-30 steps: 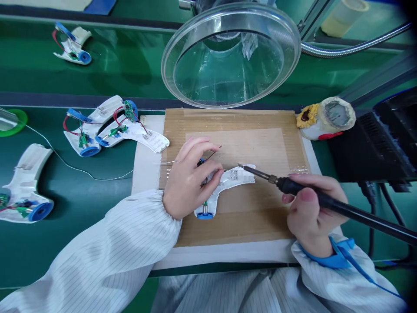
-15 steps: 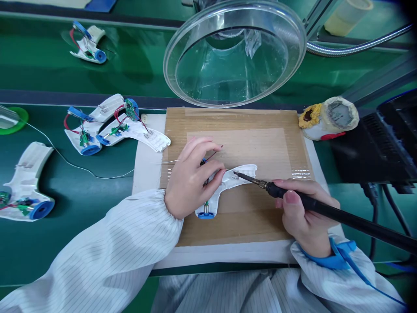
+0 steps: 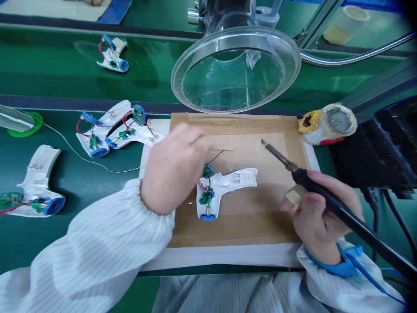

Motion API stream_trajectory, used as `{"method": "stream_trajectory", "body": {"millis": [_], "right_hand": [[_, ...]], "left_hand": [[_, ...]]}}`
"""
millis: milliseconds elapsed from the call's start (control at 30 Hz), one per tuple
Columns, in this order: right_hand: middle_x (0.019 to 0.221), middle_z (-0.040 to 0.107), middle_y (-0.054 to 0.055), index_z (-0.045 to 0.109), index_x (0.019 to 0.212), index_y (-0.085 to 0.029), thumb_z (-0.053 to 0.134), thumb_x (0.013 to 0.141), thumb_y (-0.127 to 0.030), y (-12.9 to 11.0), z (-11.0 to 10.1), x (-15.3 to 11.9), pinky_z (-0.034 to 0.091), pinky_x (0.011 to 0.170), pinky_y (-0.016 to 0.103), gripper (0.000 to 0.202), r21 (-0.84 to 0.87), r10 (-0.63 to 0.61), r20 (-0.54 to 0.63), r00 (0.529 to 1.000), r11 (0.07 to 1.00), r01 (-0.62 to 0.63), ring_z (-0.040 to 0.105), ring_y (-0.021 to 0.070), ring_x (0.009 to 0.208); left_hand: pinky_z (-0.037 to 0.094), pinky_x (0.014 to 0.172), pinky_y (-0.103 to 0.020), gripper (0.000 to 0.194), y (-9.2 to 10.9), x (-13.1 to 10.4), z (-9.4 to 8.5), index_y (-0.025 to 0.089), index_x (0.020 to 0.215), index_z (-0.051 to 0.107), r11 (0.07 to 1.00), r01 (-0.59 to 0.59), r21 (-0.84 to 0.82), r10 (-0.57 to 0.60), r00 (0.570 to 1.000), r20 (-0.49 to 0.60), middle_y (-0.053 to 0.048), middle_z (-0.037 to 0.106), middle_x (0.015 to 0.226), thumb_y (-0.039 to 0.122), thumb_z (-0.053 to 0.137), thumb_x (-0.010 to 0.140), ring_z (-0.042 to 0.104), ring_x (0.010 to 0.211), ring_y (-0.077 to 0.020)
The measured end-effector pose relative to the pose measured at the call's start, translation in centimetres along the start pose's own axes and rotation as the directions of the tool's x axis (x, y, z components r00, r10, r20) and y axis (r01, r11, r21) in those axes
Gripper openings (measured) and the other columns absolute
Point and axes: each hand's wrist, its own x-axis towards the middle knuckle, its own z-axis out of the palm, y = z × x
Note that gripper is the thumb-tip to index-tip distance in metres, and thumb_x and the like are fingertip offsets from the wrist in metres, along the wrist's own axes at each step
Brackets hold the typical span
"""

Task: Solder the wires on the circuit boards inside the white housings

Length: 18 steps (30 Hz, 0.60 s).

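My left hand (image 3: 177, 167), blurred by motion, is closed and raised over the left part of the cardboard. Thin solder wire (image 3: 94, 164) runs to it from the left, and a blurred wire end shows past its fingertips. In my right hand (image 3: 322, 213) is a black soldering iron (image 3: 309, 187), held like a pen. Its metal tip points up and left, off the work. Between the hands lies a curved white plastic housing (image 3: 228, 182) with green circuit boards, red wires and a blue round end. My left hand's fingers are just above and left of its boards.
The cardboard (image 3: 260, 230) lies on a white board. Several similar housings (image 3: 42, 174) lie at the left, one (image 3: 114, 54) on the ledge behind. A clear fume hood (image 3: 236, 69) overhangs the back. At right stand a round tin (image 3: 339, 121) with yellow sponge and a black box (image 3: 358, 148).
The soldering iron has lifted off the white housing and drawn back right. My left hand has moved up and left with the solder wire, uncovering the housing's circuit boards.
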Motion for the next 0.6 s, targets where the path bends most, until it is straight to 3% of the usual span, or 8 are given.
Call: {"method": "stream_trajectory", "body": {"millis": [100, 167, 267, 367, 433, 500, 600], "right_hand": [[0.102, 0.085, 0.000, 0.069, 0.130, -0.030, 0.070, 0.099, -0.020, -0.3, 1.6, 0.6, 0.066, 0.094, 0.035, 0.033, -0.050, 0.035, 0.193, 0.980, 0.998, -0.026, 0.082, 0.0200, 0.093], [0.122, 0.082, 0.003, 0.065, 0.134, -0.029, 0.069, 0.098, -0.014, -0.2, 2.5, 0.8, 0.065, 0.100, 0.033, 0.039, -0.082, -0.010, 0.339, 0.941, 0.996, 0.041, 0.079, 0.0210, 0.112], [0.128, 0.079, 0.004, 0.060, 0.143, -0.030, 0.065, 0.099, -0.009, 0.4, 3.2, 0.9, 0.067, 0.096, 0.030, 0.049, -0.088, -0.108, 0.436, 0.893, 0.983, 0.162, 0.079, 0.0192, 0.112], [0.129, 0.079, 0.002, 0.056, 0.148, -0.030, 0.064, 0.100, -0.009, 1.0, 3.3, 0.6, 0.067, 0.096, 0.029, 0.053, -0.035, -0.124, 0.458, 0.880, 0.987, 0.158, 0.078, 0.0185, 0.114], [0.130, 0.078, 0.002, 0.056, 0.148, -0.031, 0.063, 0.100, -0.009, 1.2, 3.4, 0.5, 0.066, 0.100, 0.030, 0.053, -0.027, -0.121, 0.451, 0.884, 0.989, 0.148, 0.077, 0.0180, 0.116], [0.131, 0.078, 0.001, 0.056, 0.147, -0.032, 0.061, 0.101, -0.008, 1.3, 3.4, 0.4, 0.066, 0.100, 0.030, 0.052, -0.042, -0.120, 0.455, 0.883, 0.987, 0.156, 0.077, 0.0176, 0.116], [0.133, 0.077, 0.002, 0.058, 0.144, -0.031, 0.060, 0.101, -0.009, 1.1, 3.4, 0.4, 0.066, 0.098, 0.030, 0.048, -0.055, -0.127, 0.476, 0.870, 0.983, 0.173, 0.078, 0.0173, 0.114]], "left_hand": [[0.048, 0.059, -0.035, 0.022, 1.7, 1.2, 0.1, 0.022, 0.086, 0.079, 0.993, 0.038, -0.112, -0.014, 0.980, 0.200, -0.004, 0.077, 0.077, 0.024, 0.061, 0.098, 0.072, 0.074, -0.0258], [0.046, 0.058, -0.033, 0.017, 2.3, 2.0, 0.0, 0.024, 0.083, 0.080, 0.975, 0.104, -0.196, -0.051, 0.964, 0.261, -0.001, 0.077, 0.074, 0.020, 0.067, 0.093, 0.072, 0.069, -0.0238], [0.045, 0.056, -0.030, 0.017, 2.5, 2.3, -0.8, 0.026, 0.084, 0.081, 0.890, 0.179, -0.419, -0.065, 0.960, 0.272, 0.003, 0.078, 0.073, 0.017, 0.068, 0.093, 0.071, 0.067, -0.0195], [0.050, 0.062, -0.028, 0.016, 2.7, 1.1, -1.1, 0.024, 0.092, 0.078, 0.784, 0.139, -0.604, -0.003, 0.976, 0.220, 0.004, 0.079, 0.081, 0.020, 0.064, 0.100, 0.072, 0.072, -0.0161], [0.053, 0.070, -0.028, 0.018, 3.0, -0.3, -0.4, 0.021, 0.098, 0.075, 0.817, 0.013, -0.576, 0.078, 0.988, 0.132, 0.001, 0.079, 0.090, 0.017, 0.059, 0.103, 0.072, 0.078, -0.0155], [0.053, 0.073, -0.031, 0.020, 3.4, -1.7, 0.6, 0.018, 0.096, 0.073, 0.904, -0.145, -0.402, 0.172, 0.985, 0.030, -0.004, 0.076, 0.091, 0.012, 0.055, 0.103, 0.069, 0.081, -0.0175], [0.053, 0.084, -0.041, 0.019, 3.6, -3.1, 2.1, 0.017, 0.087, 0.071, 0.959, -0.171, -0.226, 0.158, 0.985, -0.073, -0.012, 0.072, 0.108, 0.010, 0.057, 0.098, 0.065, 0.100, -0.0265]]}}
